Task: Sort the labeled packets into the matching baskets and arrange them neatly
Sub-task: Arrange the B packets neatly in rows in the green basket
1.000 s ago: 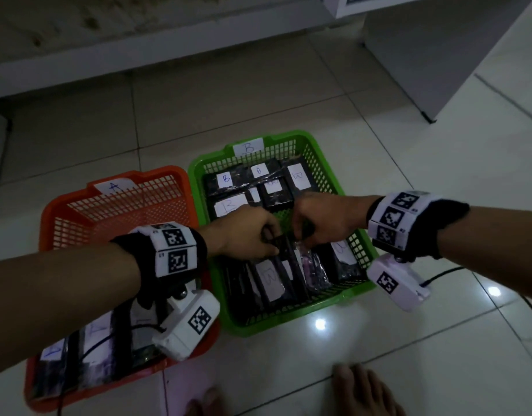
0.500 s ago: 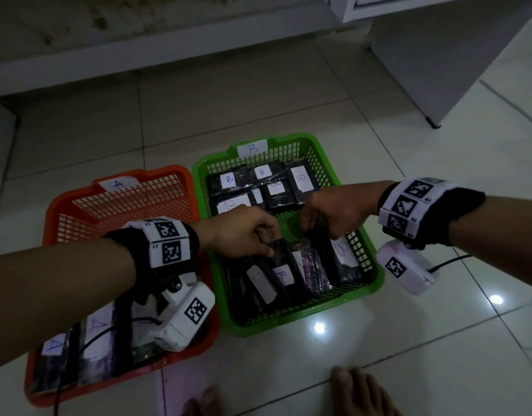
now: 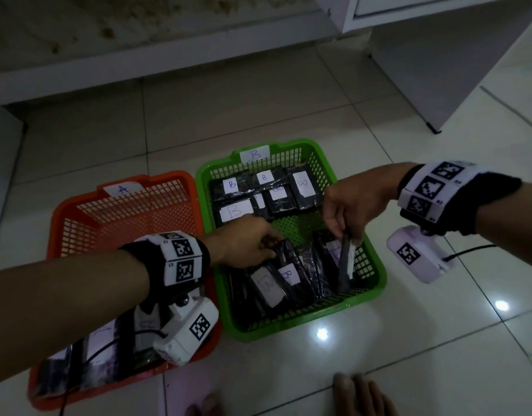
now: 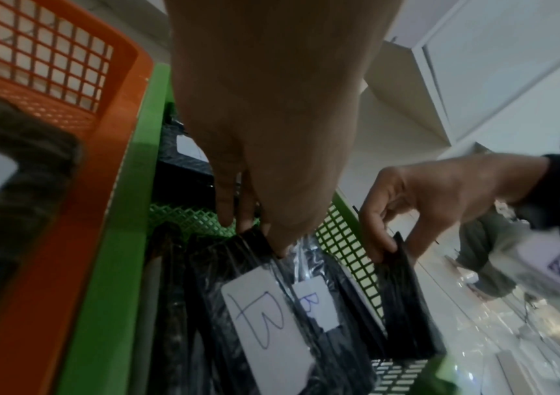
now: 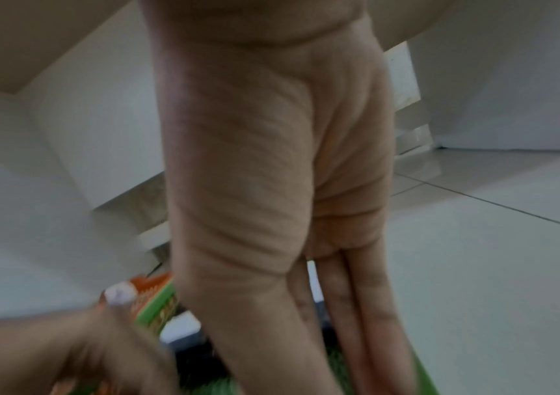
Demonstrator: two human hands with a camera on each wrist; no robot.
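A green basket (image 3: 375, 283) tagged B stands right of an orange basket (image 3: 66, 211) tagged A. Black packets with white B labels (image 3: 234, 212) lie flat at the green basket's back; more stand on edge at its front (image 3: 269, 285). My left hand (image 3: 252, 243) grips the top edge of a standing packet (image 4: 254, 270) there. My right hand (image 3: 347, 211) pinches another black packet (image 3: 345, 262) upright by its top against the right wall; in the left wrist view that packet (image 4: 403, 302) shows edge-on. Packets with A labels (image 3: 99, 340) lie in the orange basket's near end, partly hidden by my left arm.
Both baskets sit on a white tiled floor (image 3: 408, 340). A white cabinet (image 3: 438, 55) stands at the back right and a low white ledge (image 3: 138, 70) runs behind. Bare toes (image 3: 360, 394) show at the bottom edge. The orange basket's far half is bare mesh.
My hands, close together over the green basket's middle, have drawn apart. The right hand moved right with a packet toward the right wall; the left stayed on the front row.
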